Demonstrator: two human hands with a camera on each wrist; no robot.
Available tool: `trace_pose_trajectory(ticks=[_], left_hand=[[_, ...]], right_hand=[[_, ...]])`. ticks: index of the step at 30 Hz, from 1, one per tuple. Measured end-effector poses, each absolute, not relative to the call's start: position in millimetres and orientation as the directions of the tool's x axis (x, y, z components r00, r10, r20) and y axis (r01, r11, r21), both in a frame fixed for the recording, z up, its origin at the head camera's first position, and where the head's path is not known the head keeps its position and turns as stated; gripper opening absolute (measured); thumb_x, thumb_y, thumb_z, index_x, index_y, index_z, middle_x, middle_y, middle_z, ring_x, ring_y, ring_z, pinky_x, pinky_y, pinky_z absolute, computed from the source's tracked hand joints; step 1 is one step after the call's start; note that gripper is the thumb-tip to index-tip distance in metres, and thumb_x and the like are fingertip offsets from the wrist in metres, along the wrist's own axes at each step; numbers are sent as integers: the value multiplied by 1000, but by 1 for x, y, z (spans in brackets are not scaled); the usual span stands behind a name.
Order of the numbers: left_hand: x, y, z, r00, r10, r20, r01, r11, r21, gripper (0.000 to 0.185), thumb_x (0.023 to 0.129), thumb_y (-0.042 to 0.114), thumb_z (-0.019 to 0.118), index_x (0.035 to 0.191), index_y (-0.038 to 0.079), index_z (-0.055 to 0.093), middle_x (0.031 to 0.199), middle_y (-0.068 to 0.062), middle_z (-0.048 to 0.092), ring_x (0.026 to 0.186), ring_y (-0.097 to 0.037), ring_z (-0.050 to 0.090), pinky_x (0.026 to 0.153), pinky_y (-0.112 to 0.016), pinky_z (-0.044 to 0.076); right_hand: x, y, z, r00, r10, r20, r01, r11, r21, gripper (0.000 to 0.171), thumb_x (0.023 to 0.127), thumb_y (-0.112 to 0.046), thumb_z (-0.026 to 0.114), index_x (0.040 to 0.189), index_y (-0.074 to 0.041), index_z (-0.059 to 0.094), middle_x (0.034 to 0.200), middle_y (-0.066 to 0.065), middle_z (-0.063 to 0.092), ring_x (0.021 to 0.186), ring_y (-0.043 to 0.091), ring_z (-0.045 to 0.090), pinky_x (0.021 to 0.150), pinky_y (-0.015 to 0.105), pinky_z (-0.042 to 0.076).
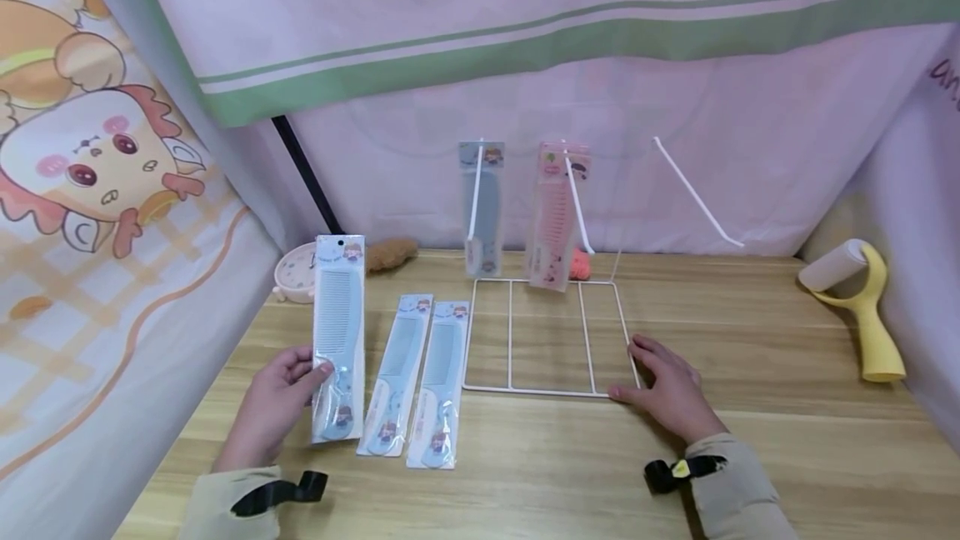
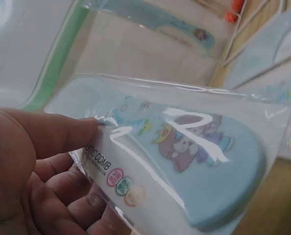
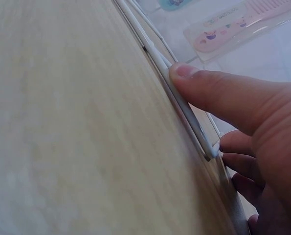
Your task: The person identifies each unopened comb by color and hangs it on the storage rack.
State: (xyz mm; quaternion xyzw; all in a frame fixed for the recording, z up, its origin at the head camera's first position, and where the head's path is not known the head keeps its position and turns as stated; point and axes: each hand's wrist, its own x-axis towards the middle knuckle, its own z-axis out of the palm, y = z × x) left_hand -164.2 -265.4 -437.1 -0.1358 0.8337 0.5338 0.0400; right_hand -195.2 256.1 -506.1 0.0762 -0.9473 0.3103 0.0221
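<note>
My left hand (image 1: 279, 402) pinches a blue comb in a clear packet (image 1: 337, 340), thumb in front and fingers behind. In the left wrist view the comb's handle (image 2: 213, 171) shows a cartoon print. Two more packaged blue combs (image 1: 397, 373) (image 1: 440, 386) lie side by side on the table. My right hand (image 1: 667, 386) grips the near right corner of a white wire display rack (image 1: 555, 393), its thumb (image 3: 194, 78) on the front wire and its fingers by the side wire. A packaged blue comb (image 1: 487, 198) and pink comb packaging (image 1: 555, 223) hang from the rack's hooks; the right hook (image 1: 697, 190) is bare.
Behind the held comb stand a pale round clock (image 1: 296, 273) and a brown fuzzy object (image 1: 392, 254). An orange-red item (image 1: 581, 265) sits behind the rack. A yellow-handled lint roller (image 1: 870, 315) lies at the right. Fabric curtains (image 1: 525, 40) enclose the wooden table (image 1: 540, 465).
</note>
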Motion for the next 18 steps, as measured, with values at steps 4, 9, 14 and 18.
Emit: trace_pose_trajectory(ticks=[4,9,14,18], left_hand=[[-161,-254,-431,-974,-155,-164,-210,363,908,44,100,22,62,137,1,50,127,-17,64,101,-13,65,83,-27,56],[-159,-243,-430,-987,-101,-123,-151,336,930,39,99,19,64,132,2,53,119,-16,66,98,-15,67,82,-30,57],[-155,-235,-434,-996,-42,-82,-91,293,952,30,97,13,67,121,1,56,109,-17,67,92,-21,69,78,-35,59],[-153,-228,-433,-998,-7,-60,-60,270,961,26,95,11,68,115,0,56,108,-18,66,90,-22,70,76,-37,60]], right_hand=[[-196,257,-507,-986,-132,100,-165,793,-587,87,79,-46,83,140,8,51,152,24,41,138,51,33,102,65,21],[-196,257,-508,-987,-129,91,-158,796,-585,87,79,-45,83,141,8,51,153,23,41,138,50,32,103,64,20],[-196,257,-508,-987,-129,98,-162,799,-580,88,78,-47,83,140,7,52,152,23,42,138,50,33,101,63,22],[-195,256,-507,-987,-127,96,-159,797,-582,88,78,-46,84,140,7,52,152,23,42,138,50,33,101,63,22]])
